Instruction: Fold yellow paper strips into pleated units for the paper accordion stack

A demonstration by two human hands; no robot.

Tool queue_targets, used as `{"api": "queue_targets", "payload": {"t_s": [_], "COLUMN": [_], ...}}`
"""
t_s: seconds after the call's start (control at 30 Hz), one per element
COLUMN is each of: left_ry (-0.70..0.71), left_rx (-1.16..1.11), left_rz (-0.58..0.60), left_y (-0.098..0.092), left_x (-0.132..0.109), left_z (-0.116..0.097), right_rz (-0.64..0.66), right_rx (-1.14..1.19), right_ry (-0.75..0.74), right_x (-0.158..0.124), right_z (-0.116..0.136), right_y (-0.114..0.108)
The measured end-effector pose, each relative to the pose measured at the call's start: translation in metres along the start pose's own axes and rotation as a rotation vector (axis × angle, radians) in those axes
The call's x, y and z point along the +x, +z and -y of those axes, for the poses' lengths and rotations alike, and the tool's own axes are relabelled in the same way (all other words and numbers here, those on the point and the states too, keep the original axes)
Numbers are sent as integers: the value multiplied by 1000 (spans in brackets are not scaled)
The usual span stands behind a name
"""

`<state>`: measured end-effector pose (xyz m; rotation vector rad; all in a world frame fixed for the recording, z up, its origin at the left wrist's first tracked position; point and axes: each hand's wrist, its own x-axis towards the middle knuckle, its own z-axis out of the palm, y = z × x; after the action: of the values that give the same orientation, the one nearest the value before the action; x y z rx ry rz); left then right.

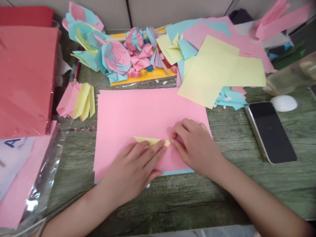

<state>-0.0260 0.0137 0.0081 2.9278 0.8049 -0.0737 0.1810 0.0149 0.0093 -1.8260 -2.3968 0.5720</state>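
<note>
A small folded yellow paper (153, 141) lies on a stack of pink sheets (123, 112) with blue showing at its lower edge. My left hand (134, 168) rests flat over the yellow paper, its fingers spread and fingertips pressing on it, so part of it is hidden. My right hand (195, 144) is at the paper's right tip, thumb and index finger pinched together there. Whether that tip is between them is too small to tell.
Folded paper flowers (118, 59) sit at the back left, with loose yellow sheets (209, 69) to their right. A phone (271, 131) and white mouse (284, 103) lie right. Red packs (27, 79) and a pink-yellow folded piece (76, 100) are left.
</note>
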Motion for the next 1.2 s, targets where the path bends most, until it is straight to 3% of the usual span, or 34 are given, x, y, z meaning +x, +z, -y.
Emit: {"api": "queue_targets", "payload": {"t_s": [0.37,0.87,1.2], "left_ry": [91,13,-5], "left_rx": [5,82,53], "left_rz": [-45,13,-9], "left_y": [0,-5,-7], "left_x": [-2,4,4], "left_z": [8,-4,-7], "right_rz": [-74,-130,-167], "right_rx": [-12,-218,-218], "right_ry": [-10,-76,-56], "right_x": [-3,-7,-9], "right_z": [0,5,9], "right_y": [4,6,8]}}
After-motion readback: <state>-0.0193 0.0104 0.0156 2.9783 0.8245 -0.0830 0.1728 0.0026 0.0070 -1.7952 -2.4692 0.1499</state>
